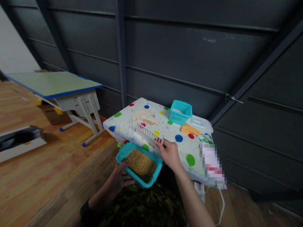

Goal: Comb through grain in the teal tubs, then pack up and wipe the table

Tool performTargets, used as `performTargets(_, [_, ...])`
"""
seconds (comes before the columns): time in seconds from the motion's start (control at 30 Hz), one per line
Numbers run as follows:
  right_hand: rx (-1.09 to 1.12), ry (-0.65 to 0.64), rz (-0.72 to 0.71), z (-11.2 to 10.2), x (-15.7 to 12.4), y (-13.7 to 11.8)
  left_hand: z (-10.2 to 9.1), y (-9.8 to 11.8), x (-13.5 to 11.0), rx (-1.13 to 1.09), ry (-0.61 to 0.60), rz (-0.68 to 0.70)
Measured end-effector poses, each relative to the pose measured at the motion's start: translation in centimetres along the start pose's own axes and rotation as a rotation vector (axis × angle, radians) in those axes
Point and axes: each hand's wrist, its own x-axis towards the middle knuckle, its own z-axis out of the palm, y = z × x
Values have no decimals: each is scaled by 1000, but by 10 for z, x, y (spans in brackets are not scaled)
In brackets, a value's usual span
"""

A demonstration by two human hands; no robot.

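Bean tub (123, 153) at near edge of tabletop (184, 148); left hand (119, 176), fingers grasping side away from tabletop. Right hand (169, 153), fingers pinching white slotted piece (149, 134) over tabletop's near part. Likely hazard — one-handed hold slipping, tub tipping, beans (141, 162) spilling.

The lower-centre bin (152, 156) and slotted strip (149, 135) look like smooth plastic, the tablecloth (182, 151) like slick vinyl, the wall (177, 53) matt metal, the left-hand floor (35, 170) faintly glossy wood.
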Motion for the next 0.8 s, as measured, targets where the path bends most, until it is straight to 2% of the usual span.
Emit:
performTargets(0.23, [60, -9, -39, -5, -14, -13, -4, 3, -1, 9, -10, 4])
performTargets(0.47, [112, 47, 39, -9, -9, -7, -8, 3, 1, 0, -27, -3])
performTargets(0.63, [145, -9, 34, -10, -9, -6, -13, 0, 5, 21, -70, 8])
performTargets(0.8, [209, 6, 81, -16, -3, -2, -17, -3, 11, 42, -84, 15])
